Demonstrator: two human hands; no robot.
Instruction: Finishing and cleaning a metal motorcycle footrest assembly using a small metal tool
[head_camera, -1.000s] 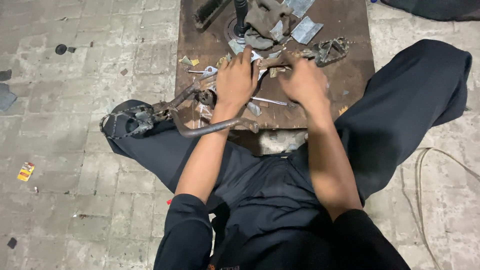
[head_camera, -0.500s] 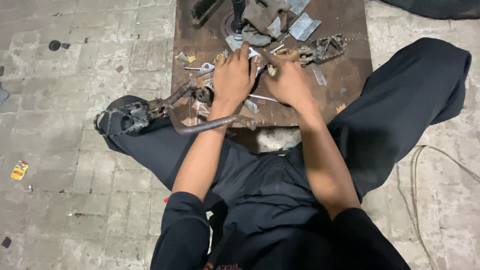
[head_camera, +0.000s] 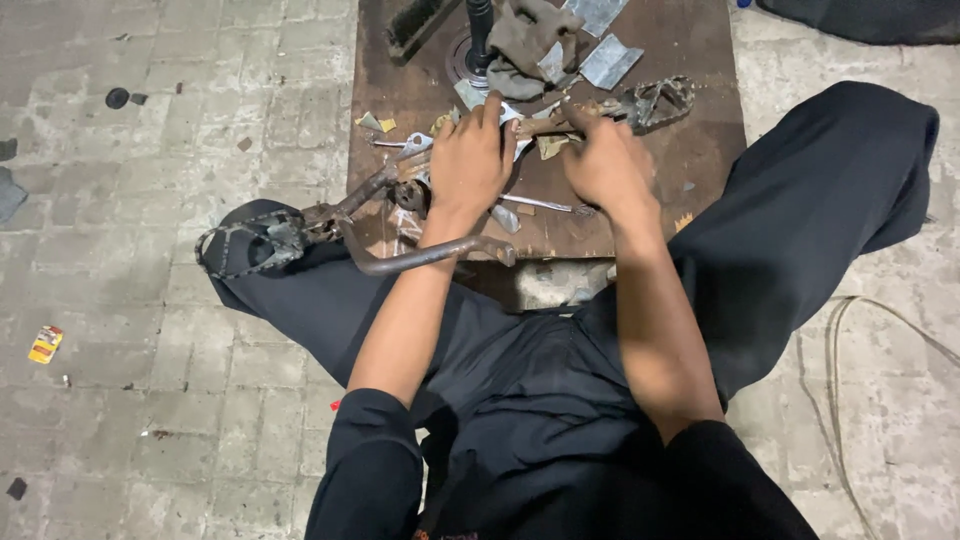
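I sit on the floor with my legs either side of a brown wooden board (head_camera: 700, 170). Across it lies a rusty metal footrest assembly (head_camera: 365, 195), with one toothed foot peg (head_camera: 250, 240) over my left thigh and another foot peg (head_camera: 655, 100) at the far right. A curved rusty lever (head_camera: 420, 258) hangs off its near side. My left hand (head_camera: 470, 160) presses on the middle of the assembly, fingers curled over it. My right hand (head_camera: 600, 160) grips the bar just left of the right peg. What lies under the palms is hidden.
On the board's far side are a grey rag (head_camera: 530, 40), a black upright post (head_camera: 480, 35), a brush (head_camera: 415, 25) and grey metal sheet scraps (head_camera: 610, 60). A thin wrench (head_camera: 540, 205) lies between my hands. A cable (head_camera: 850, 400) runs on the paved floor at right.
Both hands have shifted a little further onto the board, and my right hand has moved closer to the left one along the bar. The assembly stays in place.
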